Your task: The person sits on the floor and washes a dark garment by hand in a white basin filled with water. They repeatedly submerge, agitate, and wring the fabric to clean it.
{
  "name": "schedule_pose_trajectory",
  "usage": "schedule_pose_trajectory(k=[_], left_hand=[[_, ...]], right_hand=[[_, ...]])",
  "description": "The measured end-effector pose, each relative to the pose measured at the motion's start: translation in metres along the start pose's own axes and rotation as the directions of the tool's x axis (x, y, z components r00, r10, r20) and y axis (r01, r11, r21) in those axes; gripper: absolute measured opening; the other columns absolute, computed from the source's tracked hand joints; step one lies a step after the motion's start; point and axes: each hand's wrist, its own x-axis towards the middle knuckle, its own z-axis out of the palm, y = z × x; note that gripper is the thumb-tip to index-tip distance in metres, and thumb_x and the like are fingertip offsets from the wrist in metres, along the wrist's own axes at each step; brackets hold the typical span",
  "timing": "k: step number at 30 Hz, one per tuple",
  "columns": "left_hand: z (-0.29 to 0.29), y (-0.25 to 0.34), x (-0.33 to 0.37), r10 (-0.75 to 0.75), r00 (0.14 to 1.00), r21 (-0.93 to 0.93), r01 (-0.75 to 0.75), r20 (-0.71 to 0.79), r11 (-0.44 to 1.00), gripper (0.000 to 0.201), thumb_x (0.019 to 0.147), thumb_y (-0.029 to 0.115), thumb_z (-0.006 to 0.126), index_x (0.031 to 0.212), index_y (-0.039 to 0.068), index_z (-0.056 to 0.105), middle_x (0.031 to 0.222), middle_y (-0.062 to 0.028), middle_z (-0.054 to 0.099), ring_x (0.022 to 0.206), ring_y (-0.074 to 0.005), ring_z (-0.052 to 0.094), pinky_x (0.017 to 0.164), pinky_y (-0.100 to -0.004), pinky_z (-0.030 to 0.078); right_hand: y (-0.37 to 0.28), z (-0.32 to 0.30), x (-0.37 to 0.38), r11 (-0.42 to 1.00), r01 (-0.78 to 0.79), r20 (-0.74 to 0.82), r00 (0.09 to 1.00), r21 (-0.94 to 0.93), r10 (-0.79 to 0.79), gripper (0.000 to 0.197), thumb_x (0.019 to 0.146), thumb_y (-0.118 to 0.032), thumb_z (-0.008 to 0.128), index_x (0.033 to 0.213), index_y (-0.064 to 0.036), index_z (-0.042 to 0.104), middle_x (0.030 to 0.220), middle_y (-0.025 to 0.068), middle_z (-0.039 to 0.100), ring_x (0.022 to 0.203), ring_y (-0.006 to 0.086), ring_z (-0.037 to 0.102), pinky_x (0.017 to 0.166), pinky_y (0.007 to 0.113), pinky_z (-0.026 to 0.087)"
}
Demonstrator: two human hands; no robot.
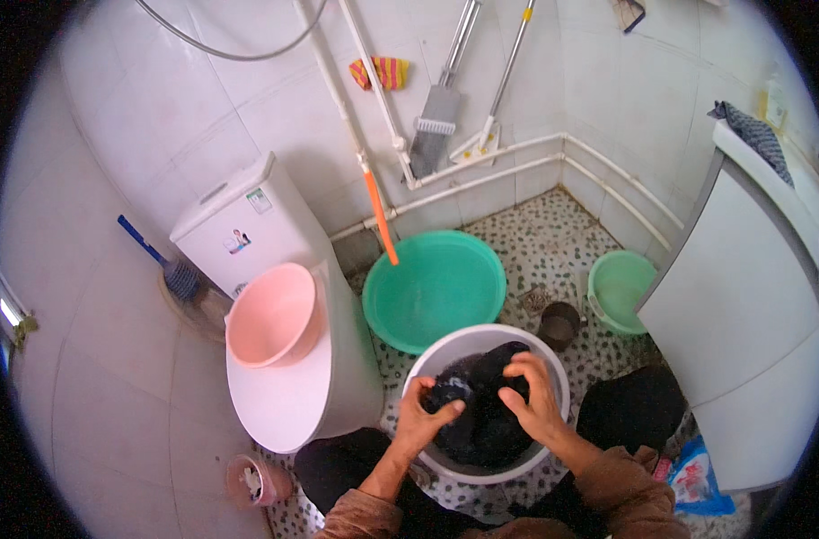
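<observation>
Dark garment (486, 404) lies bunched, axis unclear, gripped by both hands.

Both hands are in a white basin (553, 373) on the pebble floor (553, 247). The left hand (425, 415) and the right hand (535, 395) clutch a dark wet cloth (481, 422). Behind it stands a green basin (436, 287); a pink basin (273, 314) sits on the toilet (284, 404).

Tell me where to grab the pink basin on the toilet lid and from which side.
Take the pink basin by its rolled rim, probably at the near right edge, coming from above. It sits upright and open on the closed toilet lid, so the rim is free all round. The wall and the blue brush crowd its far left side. Both hands are in the white basin.
</observation>
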Motion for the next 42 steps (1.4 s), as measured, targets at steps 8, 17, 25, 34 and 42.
schedule_pose_trajectory(k=[8, 17, 25, 34, 42], left_hand=[[0.043, -0.086, -0.053, -0.103, 0.967, 0.635, -0.07, 0.231, 0.77, 0.084, 0.088, 0.05, 0.065, 0.146, -0.001, 0.033, 0.151, -0.0254, 0.035, 0.138, -0.0422, 0.036, 0.11, -0.0555, 0.027], [0.036, -0.118, 0.027, -0.382, 0.924, 0.568, 0.309, 0.01, 0.762, 0.072, 0.099, 0.053, 0.05, 0.134, -0.01, 0.046, 0.125, -0.0367, 0.058, 0.115, -0.0524, 0.056, 0.102, -0.0541, 0.04], [0.046, -0.13, 0.025, -0.186, 0.966, 0.737, 0.256, -0.178, 0.626, 0.082, 0.099, 0.06, 0.047, 0.143, -0.008, 0.041, 0.139, -0.0333, 0.049, 0.123, -0.0455, 0.054, 0.101, -0.0527, 0.045], [-0.004, -0.155, 0.01, -0.775, 0.59, -0.519, 0.746, 0.224, 0.417, 0.079, 0.099, 0.057, 0.051, 0.154, 0.005, 0.031, 0.151, -0.0145, 0.046, 0.131, -0.034, 0.052, 0.109, -0.0517, 0.043], [0.017, -0.189, 0.039, -0.749, 0.598, -0.624, 0.709, 0.285, 0.329, 0.062, 0.098, 0.042, 0.061, 0.143, 0.001, 0.047, 0.131, -0.0167, 0.061, 0.116, -0.0329, 0.062, 0.102, -0.0504, 0.05]], right_hand=[[0.017, 0.009, -0.039, 0.817, 0.016, 0.348, 0.909, -0.576, 0.228, 0.057, 0.086, -0.025, 0.07, 0.139, -0.0103, 0.056, 0.161, 0.0224, 0.022, 0.144, 0.0469, 0.022, 0.104, 0.063, 0.031], [0.09, 0.068, 0.019, 0.812, -0.062, 0.224, 0.946, -0.58, 0.232, 0.025, 0.092, -0.028, 0.061, 0.094, -0.0068, 0.076, 0.118, 0.0068, 0.069, 0.114, 0.0274, 0.058, 0.085, 0.05, 0.045], [0.09, 0.069, 0.012, 0.852, -0.127, 0.079, 0.978, -0.509, 0.193, 0.026, 0.092, -0.03, 0.064, 0.095, -0.0075, 0.076, 0.118, 0.0028, 0.07, 0.113, 0.026, 0.059, 0.087, 0.047, 0.044], [0.071, 0.029, -0.034, 0.806, -0.59, -0.244, 0.777, 0.041, 0.581, 0.062, 0.088, -0.026, 0.073, 0.139, 0.0005, 0.05, 0.144, 0.0234, 0.049, 0.136, 0.038, 0.043, 0.114, 0.047, 0.032], [0.093, 0.047, -0.018, 0.517, -0.825, -0.059, 0.518, 0.228, 0.853, 0.066, 0.095, -0.037, 0.065, 0.146, -0.0007, 0.044, 0.139, 0.0189, 0.053, 0.126, 0.0329, 0.053, 0.106, 0.042, 0.041]])
